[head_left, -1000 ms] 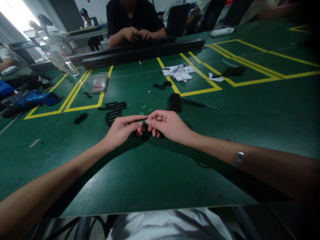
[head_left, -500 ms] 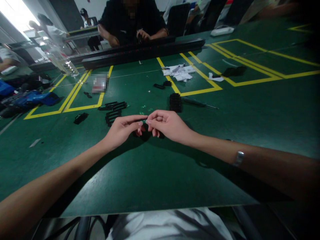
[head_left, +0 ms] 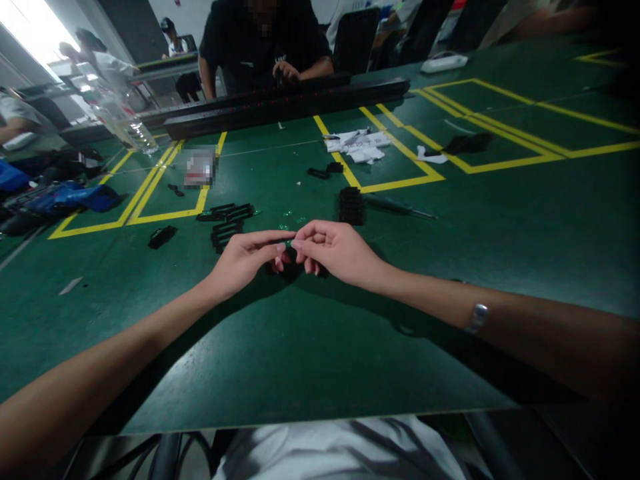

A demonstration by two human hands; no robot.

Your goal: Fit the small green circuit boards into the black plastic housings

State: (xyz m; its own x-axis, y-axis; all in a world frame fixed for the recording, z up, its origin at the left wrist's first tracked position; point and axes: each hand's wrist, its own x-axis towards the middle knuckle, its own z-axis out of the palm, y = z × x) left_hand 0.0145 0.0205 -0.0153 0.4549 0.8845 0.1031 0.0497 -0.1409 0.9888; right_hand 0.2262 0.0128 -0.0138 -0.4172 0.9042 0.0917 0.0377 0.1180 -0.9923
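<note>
My left hand (head_left: 243, 261) and my right hand (head_left: 340, 252) meet over the green table, fingertips almost touching. Both are closed in a pinch around a small dark part with a bit of green (head_left: 289, 243); the fingers cover most of it, so its kind cannot be made out. Just beyond the left hand lie several slim black frame-like pieces (head_left: 239, 212). A row of black pieces (head_left: 351, 205) stands close behind my right hand. Small shiny green bits (head_left: 287, 215) are scattered on the tabletop past the fingertips.
A screwdriver (head_left: 400, 207) lies to the right of the black row. Further off are crumpled white paper (head_left: 357, 143), a clear bottle (head_left: 143, 137), blue tools (head_left: 95, 198) and a long black bar (head_left: 290, 103). Across the table sits a person in black (head_left: 265, 47).
My hands have stayed almost still around the small part. Across the table, the person's arm on the left side has shifted back and their body has straightened slightly.
</note>
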